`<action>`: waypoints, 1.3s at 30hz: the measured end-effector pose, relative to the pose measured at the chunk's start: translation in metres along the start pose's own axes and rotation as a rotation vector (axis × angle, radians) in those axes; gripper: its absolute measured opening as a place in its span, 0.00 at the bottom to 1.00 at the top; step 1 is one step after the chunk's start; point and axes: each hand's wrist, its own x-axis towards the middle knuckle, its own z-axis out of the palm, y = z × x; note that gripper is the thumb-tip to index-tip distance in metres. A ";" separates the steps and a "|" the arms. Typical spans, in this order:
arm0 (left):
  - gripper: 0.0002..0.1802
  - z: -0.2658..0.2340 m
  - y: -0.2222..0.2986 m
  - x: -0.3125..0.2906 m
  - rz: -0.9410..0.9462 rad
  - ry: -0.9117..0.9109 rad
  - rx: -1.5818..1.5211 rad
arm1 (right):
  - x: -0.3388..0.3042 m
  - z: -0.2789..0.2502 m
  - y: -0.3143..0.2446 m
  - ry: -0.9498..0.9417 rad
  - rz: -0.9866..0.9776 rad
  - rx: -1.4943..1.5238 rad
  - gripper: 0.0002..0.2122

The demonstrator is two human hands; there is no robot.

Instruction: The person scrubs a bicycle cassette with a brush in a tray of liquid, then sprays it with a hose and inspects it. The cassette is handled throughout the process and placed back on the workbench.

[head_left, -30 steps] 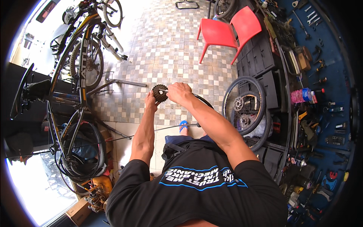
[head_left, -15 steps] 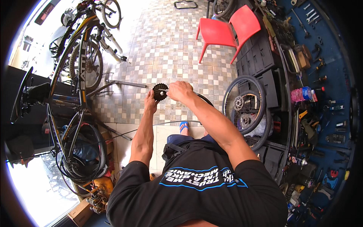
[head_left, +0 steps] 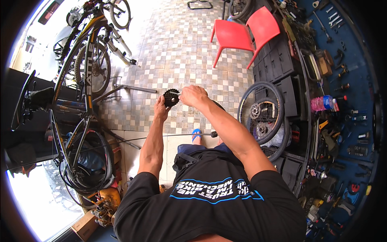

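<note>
My left hand (head_left: pixel 160 108) is closed on the left edge of a black toothed bicycle cassette (head_left: pixel 172 101), holding it up over the floor with its face toward me. At the cassette's upper right, my right hand (head_left: pixel 193 96) has its fingers closed on a thin pale-grey tool (head_left: pixel 176 93). The tool's end reaches across the cassette's face near the centre hole. Its kind is too small to tell, and the fingers cover its rear part.
At the left, a bicycle frame (head_left: pixel 89 74) is held up, with another bicycle behind it. Bicycle wheels (head_left: pixel 262 113) lean on black bins at the right. Beyond stands a red chair (head_left: pixel 234 34). Hand tools hang on a blue wall panel (head_left: pixel 350 133). A dark cable (head_left: pixel 169 136) crosses below my hands.
My right hand and the pale tool have shifted slightly up on the cassette. The cable's black end now shows below my right forearm. The left hand keeps its hold.
</note>
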 end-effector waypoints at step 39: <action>0.25 0.019 0.010 -0.008 -0.205 -0.069 -0.128 | -0.023 -0.004 0.035 0.049 -0.028 -0.126 0.17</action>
